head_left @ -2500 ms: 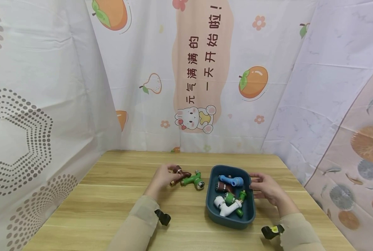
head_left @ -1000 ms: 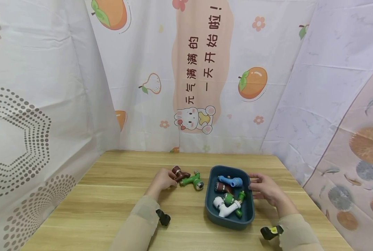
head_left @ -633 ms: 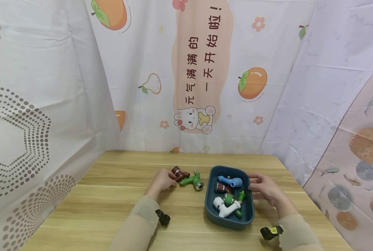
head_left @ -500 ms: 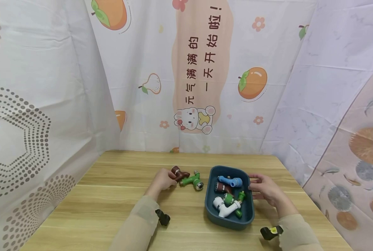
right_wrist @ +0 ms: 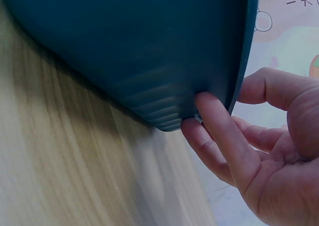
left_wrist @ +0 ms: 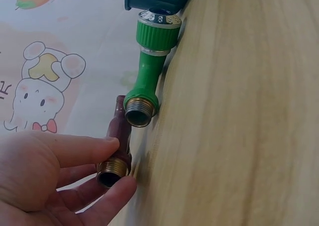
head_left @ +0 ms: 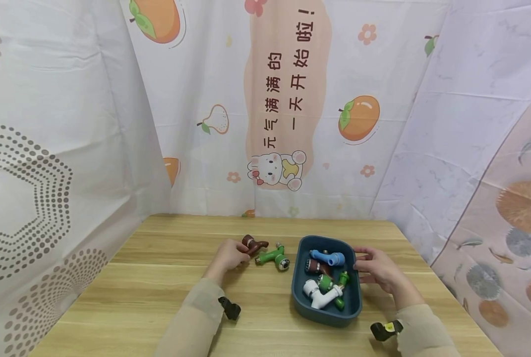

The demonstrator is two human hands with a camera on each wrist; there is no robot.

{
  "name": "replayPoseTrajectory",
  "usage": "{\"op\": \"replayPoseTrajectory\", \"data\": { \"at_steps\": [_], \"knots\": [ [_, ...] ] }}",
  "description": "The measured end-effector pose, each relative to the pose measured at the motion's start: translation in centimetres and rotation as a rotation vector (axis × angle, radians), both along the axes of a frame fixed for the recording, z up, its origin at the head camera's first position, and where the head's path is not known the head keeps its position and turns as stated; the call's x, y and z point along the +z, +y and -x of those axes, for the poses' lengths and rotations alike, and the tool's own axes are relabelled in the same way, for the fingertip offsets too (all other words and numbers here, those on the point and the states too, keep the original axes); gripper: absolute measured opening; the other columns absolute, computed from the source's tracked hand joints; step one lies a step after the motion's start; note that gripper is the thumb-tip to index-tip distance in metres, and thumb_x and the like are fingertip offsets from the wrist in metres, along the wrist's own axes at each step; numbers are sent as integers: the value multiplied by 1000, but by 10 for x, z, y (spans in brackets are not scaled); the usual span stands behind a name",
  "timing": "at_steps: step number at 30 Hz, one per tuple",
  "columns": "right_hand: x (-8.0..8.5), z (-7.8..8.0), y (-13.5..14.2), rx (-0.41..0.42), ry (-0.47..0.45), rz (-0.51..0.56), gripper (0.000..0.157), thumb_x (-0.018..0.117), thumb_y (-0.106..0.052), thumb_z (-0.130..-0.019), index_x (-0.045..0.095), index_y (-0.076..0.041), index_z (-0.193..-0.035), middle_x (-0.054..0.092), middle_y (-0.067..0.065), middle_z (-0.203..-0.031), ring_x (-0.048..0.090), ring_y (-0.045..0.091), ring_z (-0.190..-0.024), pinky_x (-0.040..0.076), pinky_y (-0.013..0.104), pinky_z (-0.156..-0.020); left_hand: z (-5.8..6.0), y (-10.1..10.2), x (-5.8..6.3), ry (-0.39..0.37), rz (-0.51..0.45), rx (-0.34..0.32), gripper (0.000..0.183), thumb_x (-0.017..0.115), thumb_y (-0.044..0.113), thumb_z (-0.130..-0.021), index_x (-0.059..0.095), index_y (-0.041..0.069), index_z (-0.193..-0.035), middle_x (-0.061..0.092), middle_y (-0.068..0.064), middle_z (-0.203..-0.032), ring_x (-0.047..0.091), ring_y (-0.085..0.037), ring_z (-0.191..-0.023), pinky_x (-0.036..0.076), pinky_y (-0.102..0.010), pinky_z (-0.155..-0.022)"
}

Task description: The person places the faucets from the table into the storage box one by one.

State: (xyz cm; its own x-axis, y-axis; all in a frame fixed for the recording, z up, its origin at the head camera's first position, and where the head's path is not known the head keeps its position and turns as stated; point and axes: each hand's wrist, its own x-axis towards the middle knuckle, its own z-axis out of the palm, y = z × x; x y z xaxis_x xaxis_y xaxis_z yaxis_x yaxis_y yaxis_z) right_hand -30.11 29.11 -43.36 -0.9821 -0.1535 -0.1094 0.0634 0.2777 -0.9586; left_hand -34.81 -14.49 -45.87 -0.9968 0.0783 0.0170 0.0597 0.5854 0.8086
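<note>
My left hand [head_left: 230, 254] is at the left of the items on the table, its thumb and fingers around the brass-threaded end of a brown tap [left_wrist: 118, 131]. The tap's knob end [head_left: 248, 241] points away from me. Just right of it lies a green tap [head_left: 271, 255] with a chrome-topped knob. My right hand [head_left: 378, 269] holds the right wall of a dark blue bin [head_left: 297, 287]; in the right wrist view its fingers [right_wrist: 219, 131] press the outside, and one digit goes behind the rim.
Inside the bin lie a blue tap [head_left: 329, 257], a brown tap [head_left: 317, 267], a white tap [head_left: 322, 296] and green tap parts [head_left: 325, 282] partly under the white one. The wooden table [head_left: 136, 297] ends at a printed curtain [head_left: 211, 163] behind and at both sides.
Over the last seconds my left hand shifted its fingers down to the brown tap's threaded end. In the last half second hand and tap moved slightly left. The right hand stays at the bin.
</note>
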Motion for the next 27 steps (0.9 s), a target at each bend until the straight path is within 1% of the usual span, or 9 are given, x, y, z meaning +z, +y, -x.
{"op": "replayPoseTrajectory", "data": {
  "at_steps": [5,8,16,23,27],
  "knots": [
    [0,0,0,1,1,-5,61,58,0,-97,31,11,-150,51,35,-128,67,32,-101,60,51,-77,-1,-2,1,-11,-16,-6,22,77,5,-88,75,-3,-109,70,-7,-90,66,-18,-70,51,-29,-57],
    [0,0,0,3,3,-2,61,58,1,-97,31,12,-150,50,35,-129,67,33,-101,60,51,-77,-1,-1,1,-6,-9,-5,21,77,4,-88,75,-3,-108,70,-7,-90,65,-18,-70,51,-29,-57],
    [0,0,0,5,5,-2,61,59,1,-97,31,12,-150,50,35,-128,66,33,-101,60,51,-77,-3,0,3,13,46,-3,19,80,2,-82,77,-1,-100,69,-9,-94,60,-19,-68,51,-29,-55],
    [0,-1,0,1,7,2,62,59,1,-96,31,11,-150,50,34,-127,67,32,-100,60,50,-76,-5,1,4,-6,25,-16,22,80,-3,-78,76,-1,-100,68,-9,-93,58,-19,-68,48,-28,-53],
    [0,-2,-1,-4,3,8,62,60,1,-96,32,10,-150,51,34,-127,67,31,-100,60,49,-76,-5,0,3,1,30,-26,20,79,-4,-79,76,0,-99,68,-7,-92,57,-18,-68,47,-27,-53]
  ]
}}
